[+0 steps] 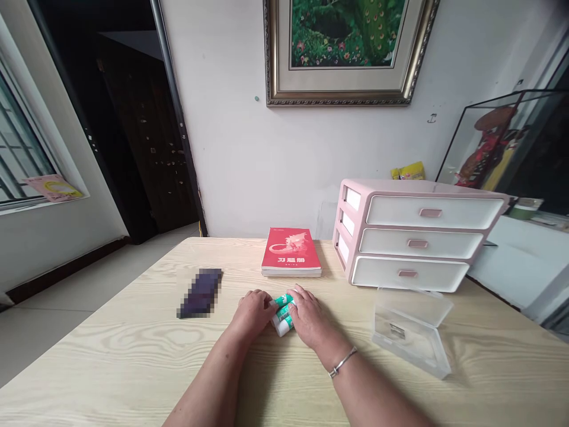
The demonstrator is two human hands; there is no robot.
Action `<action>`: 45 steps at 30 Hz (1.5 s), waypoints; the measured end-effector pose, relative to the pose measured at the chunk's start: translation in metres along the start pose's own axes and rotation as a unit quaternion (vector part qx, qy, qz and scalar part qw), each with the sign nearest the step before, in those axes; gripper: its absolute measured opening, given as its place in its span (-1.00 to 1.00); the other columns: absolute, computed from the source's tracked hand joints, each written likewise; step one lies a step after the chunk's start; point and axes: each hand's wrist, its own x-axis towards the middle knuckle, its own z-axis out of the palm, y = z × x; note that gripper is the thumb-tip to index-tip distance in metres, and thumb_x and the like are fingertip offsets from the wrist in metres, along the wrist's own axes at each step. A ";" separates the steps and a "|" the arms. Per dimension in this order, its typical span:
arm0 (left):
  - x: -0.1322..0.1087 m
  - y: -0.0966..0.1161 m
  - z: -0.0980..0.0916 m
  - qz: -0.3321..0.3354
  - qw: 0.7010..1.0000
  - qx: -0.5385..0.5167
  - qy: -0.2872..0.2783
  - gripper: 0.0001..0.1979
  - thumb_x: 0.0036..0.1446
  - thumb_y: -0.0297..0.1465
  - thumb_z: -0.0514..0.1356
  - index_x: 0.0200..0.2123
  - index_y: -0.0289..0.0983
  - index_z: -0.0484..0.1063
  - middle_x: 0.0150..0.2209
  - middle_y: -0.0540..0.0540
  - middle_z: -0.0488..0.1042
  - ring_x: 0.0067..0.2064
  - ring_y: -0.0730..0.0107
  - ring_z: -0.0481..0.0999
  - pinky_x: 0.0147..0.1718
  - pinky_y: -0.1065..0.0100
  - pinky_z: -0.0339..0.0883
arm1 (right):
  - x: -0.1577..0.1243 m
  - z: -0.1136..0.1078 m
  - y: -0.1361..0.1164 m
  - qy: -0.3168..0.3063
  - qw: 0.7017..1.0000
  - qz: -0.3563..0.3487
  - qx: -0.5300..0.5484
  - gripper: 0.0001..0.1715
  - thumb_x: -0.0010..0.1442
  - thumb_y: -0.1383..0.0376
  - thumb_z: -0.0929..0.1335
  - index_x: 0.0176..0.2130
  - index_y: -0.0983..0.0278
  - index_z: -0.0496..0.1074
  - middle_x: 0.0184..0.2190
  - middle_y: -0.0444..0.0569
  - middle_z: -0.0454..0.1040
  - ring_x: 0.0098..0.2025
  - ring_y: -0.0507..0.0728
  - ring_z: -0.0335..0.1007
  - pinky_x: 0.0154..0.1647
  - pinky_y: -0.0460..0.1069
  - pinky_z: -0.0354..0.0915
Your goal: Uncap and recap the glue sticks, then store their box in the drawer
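Note:
In the middle of the table lie three green-and-white glue sticks [283,314], side by side. My left hand [254,313] is closed against their left ends, thumb and fingers touching the white caps. From the other side my right hand [309,315] covers their right ends, its fingers curled over them. Part of each stick is hidden beneath my hands. A silver bracelet [342,363] circles my right wrist. Behind the sticks rests a red book [291,250], lying flat.
Right of my hands stands an open clear plastic box [411,338], its lid tilted back. Behind it sits a pink-and-white drawer unit [418,234] with three drawers. A dark, blurred-out flat object [201,293] lies on the left of the wooden table [111,362]. The wall is behind.

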 end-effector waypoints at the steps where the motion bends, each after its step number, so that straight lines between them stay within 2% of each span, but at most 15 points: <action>1: -0.001 -0.001 0.001 0.003 1.000 -0.012 -0.001 -0.79 0.09 -0.25 0.18 -0.34 -0.25 0.53 -0.29 -0.13 0.58 -0.22 0.21 0.49 -0.28 0.35 0.20 | 0.000 -0.001 -0.001 0.001 1.000 0.002 0.005 -0.51 0.29 0.34 0.21 0.18 0.28 0.36 0.25 0.14 0.27 0.30 0.22 0.13 0.30 0.14 0.07; 4: -0.002 -0.004 0.005 0.000 0.997 -0.073 -0.006 -0.78 0.11 -0.25 0.15 -0.31 -0.26 0.49 -0.41 -0.05 0.55 -0.40 0.34 0.46 -0.43 0.40 0.16 | -0.001 -0.002 -0.002 0.011 0.999 0.005 0.030 -0.48 0.26 0.34 0.23 0.20 0.31 0.32 0.23 0.14 0.29 0.29 0.22 0.15 0.30 0.14 0.08; 7: -0.001 -0.007 0.010 0.001 0.985 -0.172 0.021 -0.74 0.12 -0.21 0.14 -0.27 -0.27 0.47 -0.42 -0.03 0.52 -0.40 0.36 0.44 -0.42 0.41 0.20 | 0.000 0.000 0.000 0.031 0.997 0.001 0.069 -0.47 0.26 0.36 0.21 0.21 0.34 0.30 0.19 0.13 0.34 0.24 0.20 0.21 0.28 0.12 0.10; 10: 0.000 -0.005 0.010 -0.019 0.953 -0.296 0.068 -0.60 0.06 -0.08 0.18 -0.21 -0.30 0.46 -0.37 -0.08 0.51 -0.35 0.34 0.46 -0.38 0.38 0.29 | 0.004 0.001 0.006 0.075 0.989 0.032 0.123 -0.49 0.31 0.31 0.17 0.20 0.37 0.29 0.14 0.16 0.38 0.20 0.20 0.26 0.23 0.09 0.16; 13: -0.002 0.003 0.002 -0.036 0.919 -0.385 0.072 -0.49 -0.01 0.01 0.22 -0.19 -0.31 0.42 -0.33 -0.10 0.49 -0.33 0.32 0.48 -0.41 0.37 0.36 | 0.008 -0.003 0.011 0.126 0.971 0.091 0.181 -0.49 0.36 0.18 0.13 0.15 0.36 0.34 0.07 0.18 0.44 0.13 0.21 0.32 0.15 0.10 0.22; 18: -0.013 0.017 -0.007 -0.002 0.879 -0.476 0.026 -0.54 0.04 -0.04 0.24 -0.18 -0.30 0.38 -0.25 -0.11 0.46 -0.25 0.30 0.50 -0.39 0.36 0.42 | 0.012 -0.012 0.013 0.126 0.932 0.149 0.306 -0.41 0.35 -0.05 0.06 -0.21 0.26 0.44 -0.44 -0.02 0.50 -0.38 0.14 0.44 -0.32 -0.01 0.31; 20: -0.016 0.020 -0.005 0.013 0.883 -0.469 0.000 -0.55 0.07 -0.04 0.23 -0.16 -0.30 0.37 -0.25 -0.11 0.47 -0.26 0.30 0.51 -0.40 0.36 0.42 | 0.013 -0.014 0.013 0.118 0.923 0.157 0.331 -0.42 0.34 -0.06 0.07 -0.34 0.23 0.40 -0.55 -0.09 0.42 -0.50 0.11 0.35 -0.44 -0.05 0.25; 22: -0.018 0.022 -0.003 0.038 0.911 -0.411 -0.009 -0.58 0.12 -0.04 0.18 -0.18 -0.29 0.38 -0.25 -0.12 0.48 -0.26 0.28 0.51 -0.41 0.36 0.40 | 0.014 -0.014 0.013 0.135 0.931 0.147 0.307 -0.49 0.33 -0.01 0.10 -0.41 0.22 0.35 -0.52 -0.09 0.43 -0.47 0.09 0.33 -0.43 -0.06 0.21; 26: -0.021 0.034 -0.002 0.155 0.977 -0.142 0.037 -0.69 0.25 -0.14 0.09 -0.12 -0.21 0.45 -0.15 -0.17 0.50 -0.14 0.19 0.49 -0.18 0.26 0.36 | 0.015 -0.016 0.011 0.168 0.948 0.141 0.232 -0.60 0.31 0.11 0.12 -0.40 0.22 0.35 -0.48 -0.06 0.47 -0.40 0.11 0.34 -0.36 -0.05 0.21; 29: -0.022 0.049 -0.001 0.210 0.977 0.018 0.027 -0.72 0.30 -0.23 0.04 0.00 -0.16 0.40 -0.13 -0.17 0.49 -0.09 0.13 0.48 -0.10 0.22 0.30 | 0.013 -0.017 0.009 0.170 0.948 0.132 0.236 -0.63 0.30 0.13 0.13 -0.28 0.24 0.40 -0.34 0.00 0.53 -0.27 0.14 0.41 -0.24 -0.03 0.25; 32: -0.023 0.060 0.002 0.200 0.977 0.074 -0.008 -0.75 0.33 -0.27 -0.02 -0.05 -0.19 0.37 -0.18 -0.18 0.49 -0.17 0.14 0.50 -0.20 0.27 0.28 | 0.012 -0.017 0.008 0.158 0.946 0.132 0.248 -0.65 0.27 0.18 0.14 -0.20 0.25 0.42 -0.35 -0.02 0.53 -0.28 0.14 0.41 -0.26 -0.04 0.26; 36: -0.019 0.062 -0.003 0.186 0.980 0.029 -0.062 -0.70 0.34 -0.14 -0.05 -0.23 -0.19 0.35 -0.32 -0.13 0.50 -0.32 0.23 0.49 -0.35 0.36 0.19 | 0.013 -0.019 0.009 0.138 0.934 0.157 0.288 -0.67 0.14 0.29 0.16 -0.26 0.24 0.46 -0.61 -0.18 0.36 -0.53 0.08 0.25 -0.49 -0.08 0.16; 39: -0.012 0.060 -0.011 0.190 0.973 -0.064 -0.113 -0.61 0.32 -0.06 -0.06 -0.32 -0.21 0.35 -0.44 -0.04 0.44 -0.44 0.35 0.38 -0.44 0.40 0.13 | 0.014 -0.021 0.007 0.140 0.924 0.150 0.322 -0.68 0.08 0.32 0.17 -0.33 0.25 0.47 -0.67 -0.22 0.27 -0.59 0.04 0.16 -0.55 -0.10 0.09; 42: -0.008 0.056 -0.016 0.193 0.950 -0.180 -0.165 -0.55 0.28 -0.02 -0.02 -0.37 -0.26 0.38 -0.49 0.02 0.37 -0.47 0.46 0.27 -0.46 0.44 0.13 | 0.012 -0.024 0.002 0.144 0.922 0.130 0.335 -0.69 0.08 0.32 0.16 -0.37 0.25 0.46 -0.70 -0.23 0.22 -0.61 0.03 0.14 -0.57 -0.11 0.06; 45: -0.010 0.046 -0.021 0.127 0.916 -0.296 -0.239 -0.52 0.19 0.04 0.07 -0.41 -0.28 0.39 -0.57 0.06 0.27 -0.56 0.53 0.17 -0.57 0.46 0.06 | 0.010 -0.035 0.002 0.146 0.922 0.109 0.342 -0.71 0.08 0.31 0.16 -0.40 0.24 0.43 -0.70 -0.24 0.20 -0.63 0.03 0.11 -0.58 -0.10 0.04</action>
